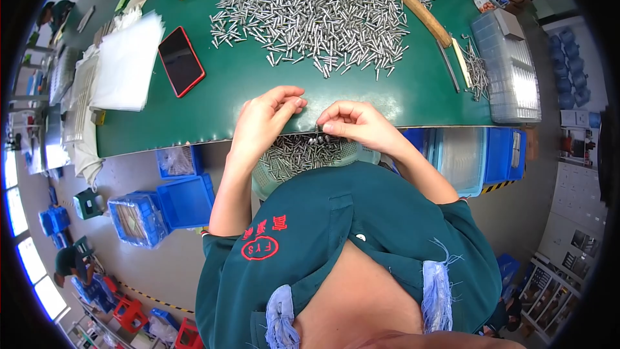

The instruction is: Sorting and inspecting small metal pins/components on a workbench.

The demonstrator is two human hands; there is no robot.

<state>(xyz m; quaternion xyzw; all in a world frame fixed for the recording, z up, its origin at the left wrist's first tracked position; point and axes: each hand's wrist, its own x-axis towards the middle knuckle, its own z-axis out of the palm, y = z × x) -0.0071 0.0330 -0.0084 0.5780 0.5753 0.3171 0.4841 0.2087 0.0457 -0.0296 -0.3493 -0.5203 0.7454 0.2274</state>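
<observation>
- Right hand (361, 126), at the near edge of the flat green tabletop (226, 87): thumb and forefinger nearly meet; I cannot tell whether they grip anything. A loose pinch could drop a piece.
- Left hand (268, 116), same tabletop edge: curled, narrow; contents unclear.
- Dark-grey metal pins (287, 158), in a pale-green plastic basket (261, 182) below the tabletop: a knee bump could spill them.
- Slim silver metal pins (316, 13), heaped on the tabletop between 2 brown wooden bars (416, 10): stray ones could roll off.
</observation>
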